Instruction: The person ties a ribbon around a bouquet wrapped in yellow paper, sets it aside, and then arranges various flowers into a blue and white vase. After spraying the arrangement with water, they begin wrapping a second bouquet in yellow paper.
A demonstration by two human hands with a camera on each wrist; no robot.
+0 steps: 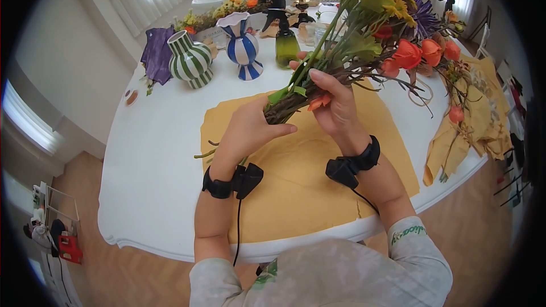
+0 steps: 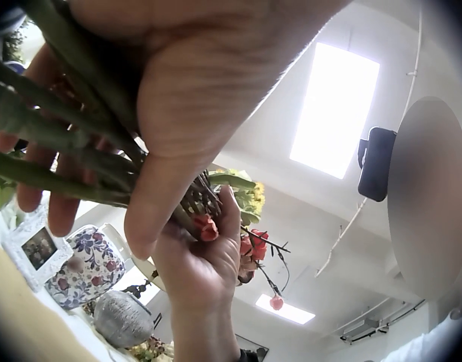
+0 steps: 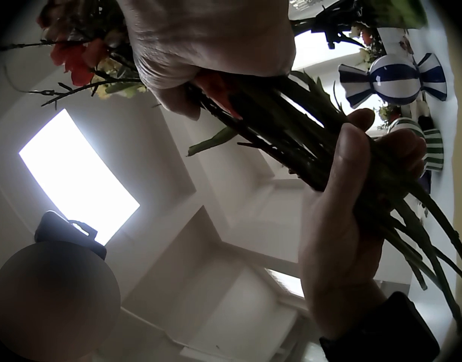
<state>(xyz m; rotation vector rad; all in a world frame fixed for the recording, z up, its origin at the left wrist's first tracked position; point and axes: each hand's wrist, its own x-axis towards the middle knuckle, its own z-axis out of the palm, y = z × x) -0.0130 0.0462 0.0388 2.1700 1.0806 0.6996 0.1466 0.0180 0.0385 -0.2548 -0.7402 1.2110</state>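
A bouquet of artificial-looking flowers [image 1: 409,54], with orange, yellow and purple blooms, slants up to the right over the table. My left hand [image 1: 245,128] grips the lower stems [image 1: 287,107], whose cut ends stick out past its wrist side. Higher up, just below the blooms, my right hand [image 1: 336,105] holds the stems between thumb and fingers. In the right wrist view, the left thumb [image 3: 342,170] lies across the stems and the fingers come round from behind. A small orange bloom [image 2: 207,228] sits against the right palm in the left wrist view.
Tan wrapping paper [image 1: 318,193] lies under the hands on the white table [image 1: 148,170]. Behind stand a green-striped vase [image 1: 190,59], a blue-and-white vase [image 1: 242,48] and a green bottle [image 1: 287,50]. Purple paper [image 1: 156,54] is at far left, crumpled yellow paper [image 1: 480,108] at right.
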